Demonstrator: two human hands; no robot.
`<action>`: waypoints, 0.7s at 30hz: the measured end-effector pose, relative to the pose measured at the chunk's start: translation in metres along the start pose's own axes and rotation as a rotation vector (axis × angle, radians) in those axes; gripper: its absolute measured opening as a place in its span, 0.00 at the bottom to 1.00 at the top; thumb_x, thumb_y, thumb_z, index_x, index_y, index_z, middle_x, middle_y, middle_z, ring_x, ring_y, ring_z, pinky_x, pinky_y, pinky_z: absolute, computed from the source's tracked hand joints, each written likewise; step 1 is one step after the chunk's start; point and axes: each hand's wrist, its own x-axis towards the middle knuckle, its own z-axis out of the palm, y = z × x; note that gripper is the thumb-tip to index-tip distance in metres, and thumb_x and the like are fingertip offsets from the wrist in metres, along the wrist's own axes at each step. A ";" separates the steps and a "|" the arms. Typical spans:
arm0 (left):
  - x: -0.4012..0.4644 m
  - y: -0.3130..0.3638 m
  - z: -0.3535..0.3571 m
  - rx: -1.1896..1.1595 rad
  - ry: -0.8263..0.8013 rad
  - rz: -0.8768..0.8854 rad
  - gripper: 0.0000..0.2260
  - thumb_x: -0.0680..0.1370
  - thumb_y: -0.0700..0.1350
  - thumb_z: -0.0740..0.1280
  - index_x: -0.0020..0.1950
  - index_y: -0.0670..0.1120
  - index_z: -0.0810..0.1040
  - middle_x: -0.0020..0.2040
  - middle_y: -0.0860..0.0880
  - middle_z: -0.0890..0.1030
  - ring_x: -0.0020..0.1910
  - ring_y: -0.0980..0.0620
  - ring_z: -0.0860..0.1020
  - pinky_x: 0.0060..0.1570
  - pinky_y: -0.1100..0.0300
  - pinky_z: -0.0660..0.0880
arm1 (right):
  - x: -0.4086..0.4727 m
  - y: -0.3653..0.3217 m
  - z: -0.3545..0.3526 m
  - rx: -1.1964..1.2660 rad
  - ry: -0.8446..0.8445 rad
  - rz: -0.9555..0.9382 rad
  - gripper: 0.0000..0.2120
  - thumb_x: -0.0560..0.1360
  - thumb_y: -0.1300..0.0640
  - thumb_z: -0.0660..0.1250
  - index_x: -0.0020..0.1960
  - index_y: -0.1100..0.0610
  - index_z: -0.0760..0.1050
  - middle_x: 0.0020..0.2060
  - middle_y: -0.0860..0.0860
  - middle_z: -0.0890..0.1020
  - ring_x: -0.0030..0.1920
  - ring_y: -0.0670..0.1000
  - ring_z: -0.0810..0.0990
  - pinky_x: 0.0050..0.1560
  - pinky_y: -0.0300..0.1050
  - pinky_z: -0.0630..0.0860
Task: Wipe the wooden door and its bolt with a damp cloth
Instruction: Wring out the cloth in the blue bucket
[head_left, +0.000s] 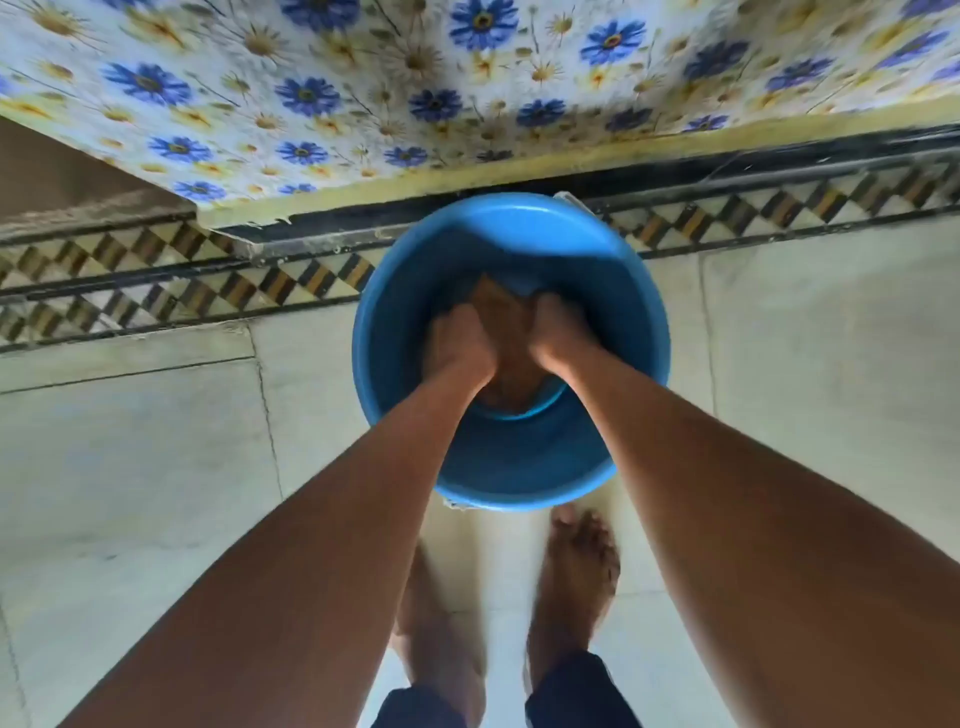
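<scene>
A blue plastic bucket (613, 291) stands on the floor in front of me. Both my hands are down inside it. My left hand (457, 345) and my right hand (561, 332) grip a brown cloth (506, 317) between them, fingers curled round it. The cloth hangs bunched above the bucket's bottom. Behind the bucket rises a surface covered in blue and yellow flower print (415, 88); the wooden door and its bolt are hidden or out of view. The picture is slightly blurred.
The floor is pale tile (156, 441) with a patterned black, brown and white border strip (208, 275) along the flowered surface. My bare feet (576, 577) stand just behind the bucket. An opening shows at the far left (62, 171).
</scene>
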 end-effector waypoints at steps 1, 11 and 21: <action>0.003 -0.001 0.002 0.039 -0.018 0.007 0.15 0.84 0.39 0.61 0.69 0.36 0.76 0.67 0.36 0.78 0.68 0.37 0.77 0.67 0.47 0.74 | 0.003 0.002 0.004 -0.015 -0.015 0.000 0.15 0.83 0.62 0.58 0.66 0.63 0.74 0.65 0.63 0.77 0.67 0.62 0.76 0.63 0.51 0.71; 0.014 0.001 0.014 0.143 0.066 0.088 0.17 0.83 0.37 0.57 0.69 0.39 0.78 0.71 0.39 0.75 0.71 0.38 0.72 0.70 0.48 0.71 | 0.017 0.005 0.017 0.056 0.036 0.059 0.18 0.83 0.55 0.56 0.62 0.64 0.78 0.64 0.66 0.78 0.66 0.62 0.77 0.59 0.46 0.71; -0.020 -0.009 -0.025 0.054 0.058 0.170 0.16 0.84 0.37 0.61 0.72 0.41 0.70 0.64 0.36 0.78 0.61 0.35 0.78 0.60 0.46 0.75 | -0.054 -0.014 -0.003 0.083 0.121 -0.066 0.15 0.77 0.47 0.65 0.39 0.59 0.74 0.39 0.59 0.83 0.51 0.65 0.80 0.50 0.51 0.77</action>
